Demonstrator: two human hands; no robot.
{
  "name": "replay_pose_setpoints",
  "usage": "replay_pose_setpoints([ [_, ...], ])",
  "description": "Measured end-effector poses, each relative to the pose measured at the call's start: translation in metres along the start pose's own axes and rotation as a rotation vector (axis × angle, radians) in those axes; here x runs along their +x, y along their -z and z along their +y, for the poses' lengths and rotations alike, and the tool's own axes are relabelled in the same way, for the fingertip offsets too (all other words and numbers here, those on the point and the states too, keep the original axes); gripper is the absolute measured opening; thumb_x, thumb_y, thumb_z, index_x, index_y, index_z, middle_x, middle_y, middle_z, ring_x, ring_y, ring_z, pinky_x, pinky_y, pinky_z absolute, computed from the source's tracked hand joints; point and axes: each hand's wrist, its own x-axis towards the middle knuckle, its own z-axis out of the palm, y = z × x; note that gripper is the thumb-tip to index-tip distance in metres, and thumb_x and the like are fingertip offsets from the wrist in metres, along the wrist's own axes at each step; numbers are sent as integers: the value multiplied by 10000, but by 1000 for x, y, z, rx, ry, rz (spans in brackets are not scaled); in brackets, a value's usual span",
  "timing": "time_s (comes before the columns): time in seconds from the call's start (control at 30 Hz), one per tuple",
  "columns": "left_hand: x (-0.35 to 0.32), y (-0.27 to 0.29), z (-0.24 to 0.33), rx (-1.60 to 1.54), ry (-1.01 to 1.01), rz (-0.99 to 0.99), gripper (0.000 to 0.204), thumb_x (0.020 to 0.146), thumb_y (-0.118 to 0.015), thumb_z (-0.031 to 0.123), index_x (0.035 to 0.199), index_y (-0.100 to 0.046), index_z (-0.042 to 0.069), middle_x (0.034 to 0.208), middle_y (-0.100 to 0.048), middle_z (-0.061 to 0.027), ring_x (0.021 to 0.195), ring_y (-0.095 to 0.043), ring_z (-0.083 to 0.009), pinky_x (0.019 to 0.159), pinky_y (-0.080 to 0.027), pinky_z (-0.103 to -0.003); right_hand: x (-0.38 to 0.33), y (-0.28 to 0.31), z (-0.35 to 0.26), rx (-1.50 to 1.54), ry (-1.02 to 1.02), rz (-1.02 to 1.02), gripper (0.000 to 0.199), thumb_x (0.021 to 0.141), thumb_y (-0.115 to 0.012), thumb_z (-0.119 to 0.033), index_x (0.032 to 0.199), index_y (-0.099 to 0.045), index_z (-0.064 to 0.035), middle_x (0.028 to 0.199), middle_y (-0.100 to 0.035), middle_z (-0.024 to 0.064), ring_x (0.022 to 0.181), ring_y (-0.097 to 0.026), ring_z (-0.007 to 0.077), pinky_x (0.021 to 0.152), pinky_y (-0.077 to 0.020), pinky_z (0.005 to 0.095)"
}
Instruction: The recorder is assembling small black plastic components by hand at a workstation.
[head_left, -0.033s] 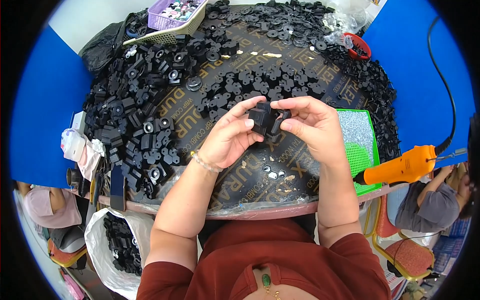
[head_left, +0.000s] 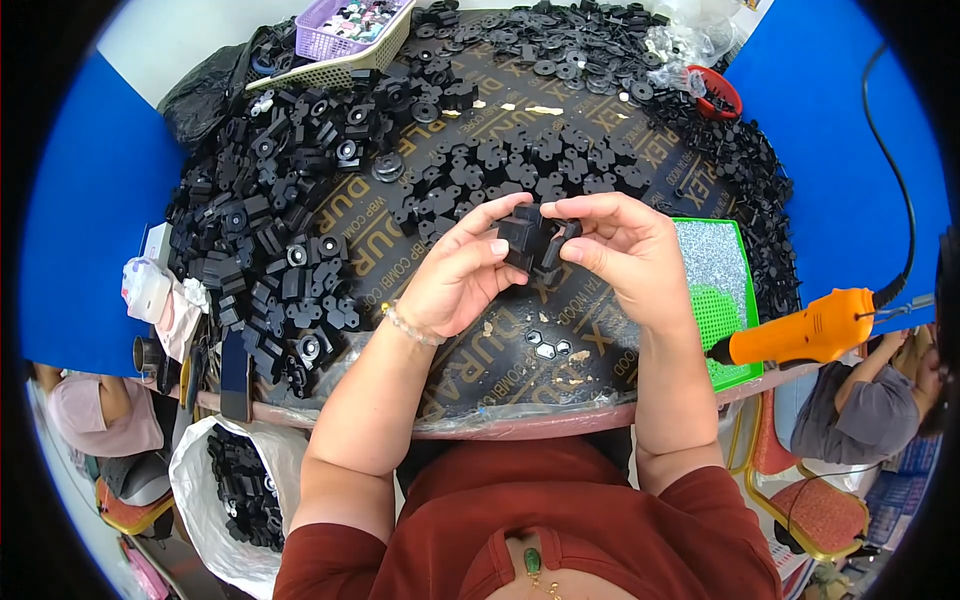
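Observation:
Above the middle of the table, my left hand (head_left: 460,275) pinches a boxy black plastic housing (head_left: 519,238) between thumb and fingers. Close against its right side, a smaller black plastic piece (head_left: 561,243) is gripped by the thumb and fingertips of my right hand (head_left: 635,255). Whether the two parts touch is hard to make out. Just beyond my hands lie many flat black lobed plates (head_left: 500,165). A small group of metal nuts (head_left: 547,345) rests on the table between my forearms.
Black housings (head_left: 265,215) are heaped on the left, black discs and small parts (head_left: 570,55) at the back. A green tray (head_left: 752,290) of tiny silvery pieces sits on the right, with an orange power screwdriver (head_left: 805,328) hanging over its corner. A white sack (head_left: 195,470) stands lower left.
The orange power screwdriver and its cable have shifted very slightly. My hands and the black parts in them look the same.

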Motion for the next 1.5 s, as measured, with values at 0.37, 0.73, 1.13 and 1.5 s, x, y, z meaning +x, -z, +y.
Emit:
replay_pose_setpoints([
  [0.37, -5, -6, 0, 44, -23, -82, 557, 911, -587, 34, 1441, -415, 48, 1281, -556, -98, 1064, -617, -186, 876, -551, -325, 4, 8, 9, -181, 13, 79, 462, 738, -781, 9, 1173, -631, -39, 1186, -590, 34, 916, -511, 94, 749, -456, 224],
  [0.73, 29, 44, 122, 1753, -258, 699, 442, 749, -660, 54, 1188, -608, 57, 1047, -675, -187, 999, -655, -330, 884, -514, -386, 5, 5, 5, -207, 108, 272, 448, 848, -662, 26, 1280, -554, -18, 1166, -592, 33, 986, -549, 90, 851, -475, 232],
  [1.13, 10, 66, 136, 1389, 450, 493, 528, 914, -454, 69, 1440, -465, 110, 990, -630, -61, 751, -545, -125, 714, -505, -272, -11, 5, -13, -604, 135, 214, 221, 845, -683, -37, 1064, -662, -21, 1028, -639, 61, 835, -601, 128, 758, -496, 260],
  [1.5, 4, 118, 173, 2319, -7, 804, 349, 841, -548, 51, 1153, -680, 135, 1085, -679, -173, 1021, -647, -351, 879, -526, -454, -95, -22, 36, -1228, -22, -299, 293, 732, -776, -172, 952, -616, -63, 942, -568, 102, 955, -567, 301, 839, -486, 412],
])
